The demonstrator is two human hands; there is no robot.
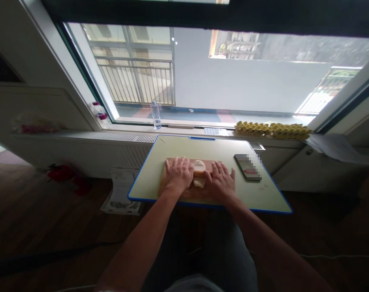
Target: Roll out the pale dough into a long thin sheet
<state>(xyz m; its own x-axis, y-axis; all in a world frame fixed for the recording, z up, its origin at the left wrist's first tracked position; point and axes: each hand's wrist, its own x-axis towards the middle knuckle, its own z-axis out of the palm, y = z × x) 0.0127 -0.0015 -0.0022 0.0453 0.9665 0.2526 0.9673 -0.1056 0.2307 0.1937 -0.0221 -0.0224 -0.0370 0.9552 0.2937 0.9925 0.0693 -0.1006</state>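
On a wooden cutting board point(184, 195) lies a pale piece of dough point(199, 165), which shows above and below a short wooden rolling pin point(199, 173). My left hand point(180, 174) rests flat over the pin's left part, fingers stretched forward and apart. Over the right part, my right hand point(221, 178) lies palm down with its fingers extended. Both palms hide the pin's ends; only its middle shows between them, across the dough.
The board sits on a small blue-edged table point(147, 178). A phone point(248, 167) lies at its right. Yellow egg trays point(272, 129) and a clear water bottle point(155, 115) stand along the windowsill. A fire extinguisher point(67, 175) and an open box point(123, 194) are at the lower left.
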